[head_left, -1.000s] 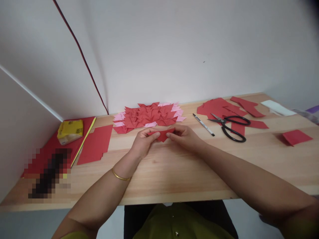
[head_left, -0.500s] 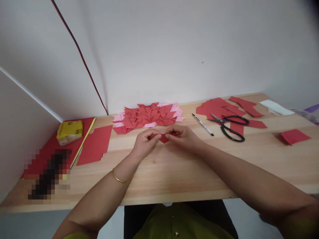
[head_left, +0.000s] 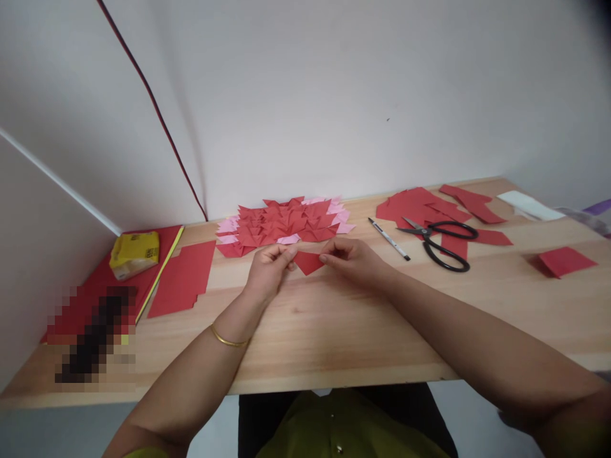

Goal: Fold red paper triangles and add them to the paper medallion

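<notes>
While the left hand (head_left: 266, 270) pinches one end of a folded paper (head_left: 308, 262), the right hand (head_left: 356, 262) grasps the other; the paper is over the table (head_left: 334, 337), near the paper pile (head_left: 286, 221), left of the scissors (head_left: 426, 233).

room nearside, paper pile (head_left: 281, 222) beyond hands (head_left: 267, 270)

The top (head_left: 296, 432) is olive green, with small, shiny, pale buttons (head_left: 340, 449) down its front. The left sleeve (head_left: 147, 453) shows only as a green edge above the elbow; the right sleeve (head_left: 575, 426) is the same green, dim and blurred. Forearms (head_left: 458, 318), left hand (head_left: 267, 270) and right hand (head_left: 358, 262) are bare. A thin, smooth, gold-coloured bangle (head_left: 229, 343) circles the left forearm. Black cloth (head_left: 258, 423) flanks the top; trousers or seat, hard to tell.
</notes>
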`<action>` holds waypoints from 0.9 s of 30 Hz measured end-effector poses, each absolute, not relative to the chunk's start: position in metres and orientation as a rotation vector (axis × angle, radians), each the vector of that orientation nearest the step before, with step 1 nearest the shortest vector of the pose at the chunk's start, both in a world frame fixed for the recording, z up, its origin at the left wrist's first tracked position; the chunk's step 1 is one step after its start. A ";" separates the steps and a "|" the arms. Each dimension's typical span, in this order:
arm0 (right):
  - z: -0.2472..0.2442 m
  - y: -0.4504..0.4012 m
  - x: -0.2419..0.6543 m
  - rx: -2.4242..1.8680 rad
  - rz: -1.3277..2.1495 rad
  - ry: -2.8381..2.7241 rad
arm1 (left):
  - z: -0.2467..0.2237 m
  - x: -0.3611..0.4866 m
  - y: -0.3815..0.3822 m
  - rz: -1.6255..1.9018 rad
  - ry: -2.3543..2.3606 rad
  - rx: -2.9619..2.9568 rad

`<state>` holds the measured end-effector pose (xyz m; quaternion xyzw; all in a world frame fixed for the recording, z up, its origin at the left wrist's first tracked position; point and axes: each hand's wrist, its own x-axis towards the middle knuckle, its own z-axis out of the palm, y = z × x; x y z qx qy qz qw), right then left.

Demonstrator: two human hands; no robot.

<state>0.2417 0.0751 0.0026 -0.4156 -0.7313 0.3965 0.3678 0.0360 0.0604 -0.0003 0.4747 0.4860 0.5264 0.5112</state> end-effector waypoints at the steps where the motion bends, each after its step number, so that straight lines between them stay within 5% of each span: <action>1: 0.002 0.075 0.242 -1.070 1.022 -1.872 | -0.001 0.035 0.062 1.272 1.156 1.123; 27: -0.005 0.080 0.246 -1.022 1.083 -1.835 | -0.005 0.036 0.061 1.143 1.113 1.229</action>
